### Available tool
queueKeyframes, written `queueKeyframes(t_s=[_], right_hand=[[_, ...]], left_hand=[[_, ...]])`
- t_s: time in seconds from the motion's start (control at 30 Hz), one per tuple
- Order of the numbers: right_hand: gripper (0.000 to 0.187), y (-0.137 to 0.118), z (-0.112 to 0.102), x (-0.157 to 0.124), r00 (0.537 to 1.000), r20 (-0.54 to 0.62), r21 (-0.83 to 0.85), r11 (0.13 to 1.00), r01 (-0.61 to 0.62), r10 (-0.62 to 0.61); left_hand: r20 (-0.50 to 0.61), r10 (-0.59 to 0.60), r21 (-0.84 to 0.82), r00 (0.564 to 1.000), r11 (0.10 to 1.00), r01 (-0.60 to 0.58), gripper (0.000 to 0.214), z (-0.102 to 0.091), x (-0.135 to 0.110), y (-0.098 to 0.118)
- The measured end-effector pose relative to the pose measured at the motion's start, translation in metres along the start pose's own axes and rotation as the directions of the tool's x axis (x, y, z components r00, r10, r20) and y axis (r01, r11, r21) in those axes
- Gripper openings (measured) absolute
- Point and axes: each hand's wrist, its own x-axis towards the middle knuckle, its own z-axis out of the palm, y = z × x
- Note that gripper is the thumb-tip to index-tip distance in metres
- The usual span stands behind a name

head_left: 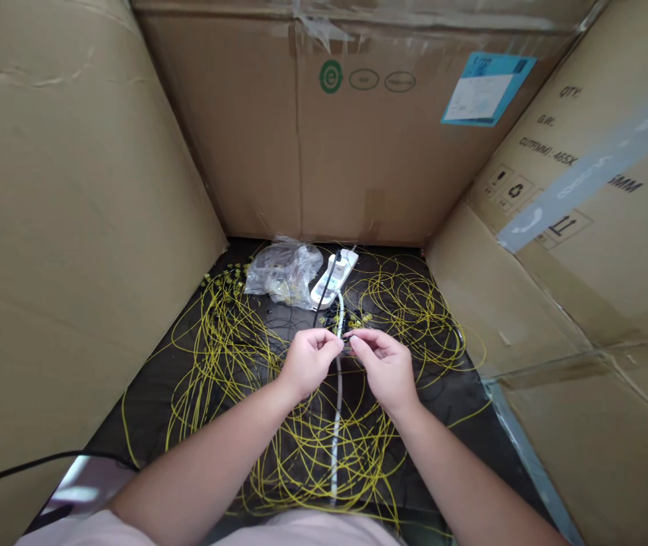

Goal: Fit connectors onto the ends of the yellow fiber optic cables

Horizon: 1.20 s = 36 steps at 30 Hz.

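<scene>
My left hand [308, 364] and my right hand [389, 373] meet over the middle of a dark work surface, thumbs and fingers pinched together. A small black piece [347, 338] shows at the fingertips of my right hand, close to those of my left. What my left fingers pinch is too small to make out. Just beyond my hands lies a cluster of small black and yellow ends [358, 318]. Thin yellow cables [324, 455] spread in loose loops under my forearms, with further tangles of yellow cable on the left and right.
Cardboard walls [352, 167] enclose the surface at the back and both sides. A crumpled clear plastic bag [284, 273] rests beside a white power strip [324, 292] with a black cord plugged in. A pale cord [337, 425] runs toward me between my arms.
</scene>
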Motion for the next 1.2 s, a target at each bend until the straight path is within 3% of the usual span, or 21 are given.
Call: queueKeyframes(t_s=[0.43,0.67,0.9,1.2], right_hand=[[0.019,0.0035,-0.0005,-0.0002,1.0,0.014,0.007,1.0,0.008,-0.008],[0.016,0.0029,0.0005,-0.0004,1.0,-0.002,0.049,0.999,-0.013,0.013],[0.016,0.0011,0.0001,0.0009,1.0,-0.025,0.048,0.999,-0.004,0.005],[0.027,0.0079,0.0025,0.0016,0.998,-0.059,0.137,0.99,-0.014,0.022]], left_hand=[[-0.038,0.017,-0.014,0.999,1.0,-0.018,0.018,0.0023,0.0004,-0.001],[-0.01,0.037,0.036,0.999,0.999,-0.037,0.02,0.0017,-0.0006,-0.0003],[0.036,-0.01,-0.038,0.999,0.999,0.012,0.02,0.0011,-0.0007,0.0004],[0.046,-0.018,0.026,0.999,1.0,0.017,0.022,0.0008,-0.0003,-0.0018]])
